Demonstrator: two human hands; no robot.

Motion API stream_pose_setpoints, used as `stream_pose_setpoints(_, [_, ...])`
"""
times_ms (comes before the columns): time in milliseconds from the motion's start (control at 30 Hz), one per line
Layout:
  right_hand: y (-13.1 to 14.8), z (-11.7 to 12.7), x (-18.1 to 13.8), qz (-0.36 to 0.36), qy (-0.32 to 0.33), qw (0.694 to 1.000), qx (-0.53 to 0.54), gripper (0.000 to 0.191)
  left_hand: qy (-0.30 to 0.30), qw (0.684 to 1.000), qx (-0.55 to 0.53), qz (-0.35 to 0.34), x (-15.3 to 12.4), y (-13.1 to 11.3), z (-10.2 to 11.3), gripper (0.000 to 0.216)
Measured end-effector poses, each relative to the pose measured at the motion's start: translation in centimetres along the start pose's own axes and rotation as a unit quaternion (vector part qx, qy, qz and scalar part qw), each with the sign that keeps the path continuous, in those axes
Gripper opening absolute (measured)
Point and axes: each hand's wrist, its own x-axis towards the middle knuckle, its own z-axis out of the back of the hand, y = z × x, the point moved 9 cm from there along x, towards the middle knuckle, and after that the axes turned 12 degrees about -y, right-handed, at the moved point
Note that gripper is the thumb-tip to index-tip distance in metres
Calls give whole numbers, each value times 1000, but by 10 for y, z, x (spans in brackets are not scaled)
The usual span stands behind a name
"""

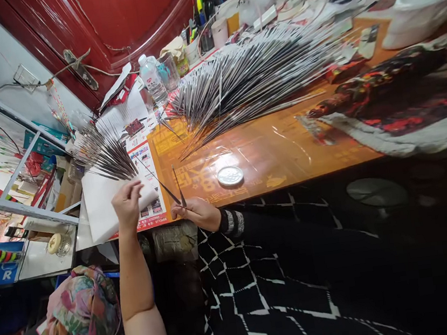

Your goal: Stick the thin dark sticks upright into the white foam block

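Observation:
My left hand (127,201), on a bare forearm, is raised over the table's left end by a roll of white foam (105,214). Its fingers are curled to a pinch; whatever they may hold is too small to make out. My right hand (199,214), in a black sleeve with a silver-striped cuff, is at the table's front edge. Between its thumb and fingers are two thin dark tapered rods (179,186), spread in a V. Behind my left hand, a bundle of similar dark rods (114,154) lies on the foam. A large pile of grey rods (245,78) covers the back.
A round white lid (230,176) lies on the orange tabletop (269,145). Behind stand a water bottle (152,81) and a glass (168,72). Right are a stained cloth (391,138) and white bowl (424,9). A metal shelf frame (19,200) borders the left.

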Motion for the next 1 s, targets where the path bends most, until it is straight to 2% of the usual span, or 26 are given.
stream_pose_setpoints(67, [-3,-3,-1,0,9,1000,-9,66,136,986,-93,21,-20,-28,-21,27])
stream_pose_setpoints(100, [-5,-4,-1,1,11,1000,-11,66,178,977,-119,24,-28,-41,-27,26])
stream_pose_setpoints(167, [-9,-6,-2,7,14,1000,-12,67,208,967,-143,17,-36,-60,-30,22])
stream_pose_setpoints(267, [-11,-9,-3,15,25,1000,-5,66,196,969,-148,7,-37,-71,-26,18])
stream_pose_setpoints(333, [-11,-10,-4,15,32,999,-7,66,173,973,-151,14,-36,-69,-19,19])
stream_pose_setpoints(400, [-10,-9,-5,7,36,999,-17,65,123,980,-156,32,-30,-62,-6,20])
stream_pose_setpoints(467, [-9,-8,-5,-1,33,999,-22,65,29,988,-144,40,-19,-50,17,21])
stream_pose_setpoints(567, [-10,-7,-5,-5,25,999,-19,65,-133,990,-53,7,1,-29,56,23])
stream_pose_setpoints(633, [-10,-7,-5,-2,23,1000,-18,65,-198,980,15,-22,13,-14,71,24])
stream_pose_setpoints(700, [-10,-7,-4,0,22,1000,-19,65,-222,973,57,-32,24,4,75,24])
stream_pose_setpoints(800, [-11,-7,-5,0,27,999,-28,63,-222,970,93,-25,34,30,69,25])
stream_pose_setpoints(1000, [-14,-7,-5,3,21,999,-35,65,-214,969,118,-21,38,58,50,26])
